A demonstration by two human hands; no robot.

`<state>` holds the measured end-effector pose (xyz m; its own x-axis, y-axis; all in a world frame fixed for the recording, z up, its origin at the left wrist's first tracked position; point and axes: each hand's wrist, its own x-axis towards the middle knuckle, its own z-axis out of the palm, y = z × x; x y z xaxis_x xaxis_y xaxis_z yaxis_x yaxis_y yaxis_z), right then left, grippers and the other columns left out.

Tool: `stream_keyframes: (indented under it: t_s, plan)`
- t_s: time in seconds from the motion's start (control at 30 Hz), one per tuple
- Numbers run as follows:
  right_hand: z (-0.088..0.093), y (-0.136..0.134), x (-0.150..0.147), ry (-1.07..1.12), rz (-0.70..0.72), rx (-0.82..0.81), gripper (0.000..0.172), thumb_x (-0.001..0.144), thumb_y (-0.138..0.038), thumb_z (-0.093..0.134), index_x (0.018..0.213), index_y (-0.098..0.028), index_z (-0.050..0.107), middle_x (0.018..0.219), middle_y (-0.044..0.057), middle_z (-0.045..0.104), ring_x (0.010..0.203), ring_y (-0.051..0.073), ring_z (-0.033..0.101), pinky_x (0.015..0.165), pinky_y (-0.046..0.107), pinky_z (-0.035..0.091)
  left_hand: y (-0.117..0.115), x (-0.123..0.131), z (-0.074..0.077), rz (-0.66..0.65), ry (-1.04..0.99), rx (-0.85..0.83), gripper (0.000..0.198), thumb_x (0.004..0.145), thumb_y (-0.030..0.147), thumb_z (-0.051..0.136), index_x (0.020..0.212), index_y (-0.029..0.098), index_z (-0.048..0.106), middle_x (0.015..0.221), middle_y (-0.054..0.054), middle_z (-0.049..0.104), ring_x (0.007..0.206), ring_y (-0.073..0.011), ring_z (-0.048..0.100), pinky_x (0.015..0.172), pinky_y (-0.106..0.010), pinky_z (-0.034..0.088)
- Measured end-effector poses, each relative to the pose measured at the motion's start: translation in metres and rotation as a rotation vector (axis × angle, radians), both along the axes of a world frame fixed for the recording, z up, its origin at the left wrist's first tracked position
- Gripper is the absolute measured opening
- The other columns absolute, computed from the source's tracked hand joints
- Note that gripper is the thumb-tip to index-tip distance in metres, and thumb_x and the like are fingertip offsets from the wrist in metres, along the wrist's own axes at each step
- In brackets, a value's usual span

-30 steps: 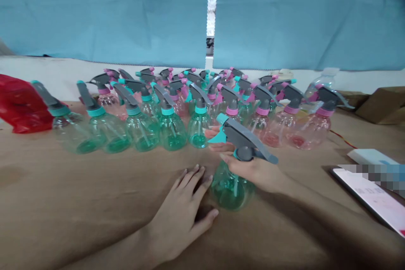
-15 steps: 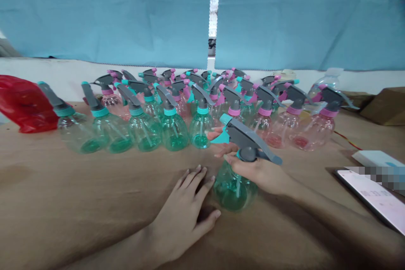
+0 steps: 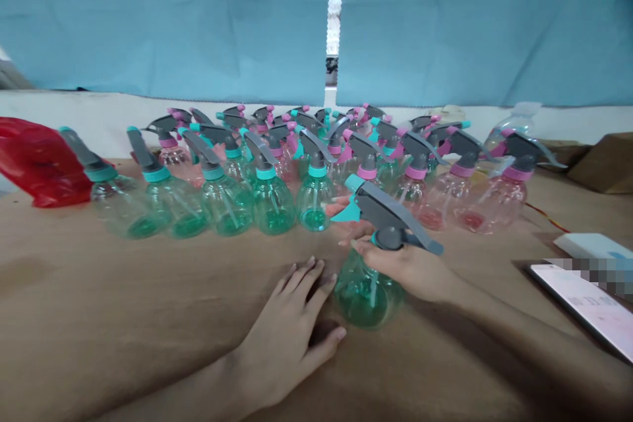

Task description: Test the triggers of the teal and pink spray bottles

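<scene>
A green spray bottle with a grey trigger head and teal nozzle stands on the wooden table, its nozzle pointing left. My right hand is closed around its neck, thumb in front and fingers partly hidden behind the head. Just left of this bottle, my left hand lies palm down with fingers spread, holding nothing. Beyond both hands runs a front row of spray bottles, among them a teal-collared green one and a pink-collared one.
More spray bottles crowd behind the front row. A red plastic bag sits at the left. To the right lie a phone, a white box and a brown cardboard box. A blue curtain hangs at the back.
Almost nothing differs. The view has shifted very slightly, and both hands and the green spray bottle keep their places.
</scene>
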<state>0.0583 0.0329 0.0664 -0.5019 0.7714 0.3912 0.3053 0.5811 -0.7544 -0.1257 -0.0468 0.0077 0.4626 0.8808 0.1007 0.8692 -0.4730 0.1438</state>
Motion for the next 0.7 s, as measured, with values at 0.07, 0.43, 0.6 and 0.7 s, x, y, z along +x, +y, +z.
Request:
stream_keyframes:
  t_s: [0.07,0.43,0.6,0.7]
  plan:
    - [0.0014,-0.0007,-0.0001,0.054,0.028,-0.042,0.036,0.076,-0.022,0.049,0.108,-0.029,0.062,0.083,-0.001,0.068,0.067,0.016,0.064,0.058,0.028,0.055,0.0003,0.0003,-0.0002,0.001,0.006,0.0,0.054,0.091,0.045,0.048,0.135,0.013,0.044,0.146,-0.016,0.037,0.135,-0.0321,0.032,0.106,-0.054,0.033]
    - [0.0019,0.0017,0.0012,0.127,0.156,-0.187,0.051,0.072,-0.014,0.047,0.121,-0.029,0.051,0.081,-0.001,0.068,0.066,0.018,0.065,0.068,0.033,0.058,-0.0004,0.0002,0.001,0.004,0.004,-0.016,0.057,0.091,0.045,0.048,0.137,0.013,0.042,0.146,-0.017,0.036,0.135,-0.0319,0.031,0.106,-0.054,0.033]
    - [0.0055,0.0004,0.0029,0.132,0.145,-0.21,0.047,0.069,-0.014,0.049,0.114,-0.028,0.054,0.101,0.002,0.068,0.081,0.02,0.068,0.07,0.032,0.058,-0.0006,-0.0003,0.0,0.003,0.003,-0.016,0.056,0.091,0.045,0.048,0.136,0.013,0.044,0.147,-0.016,0.036,0.135,-0.0325,0.031,0.106,-0.054,0.033]
    - [0.0076,0.0006,0.0032,0.137,0.149,-0.203,0.039,0.068,-0.015,0.048,0.103,-0.028,0.057,0.097,0.001,0.068,0.081,0.02,0.068,0.07,0.032,0.058,-0.0003,-0.0006,-0.0003,0.001,0.008,-0.02,0.057,0.091,0.047,0.047,0.137,0.014,0.042,0.147,-0.016,0.035,0.136,-0.0324,0.031,0.106,-0.055,0.032]
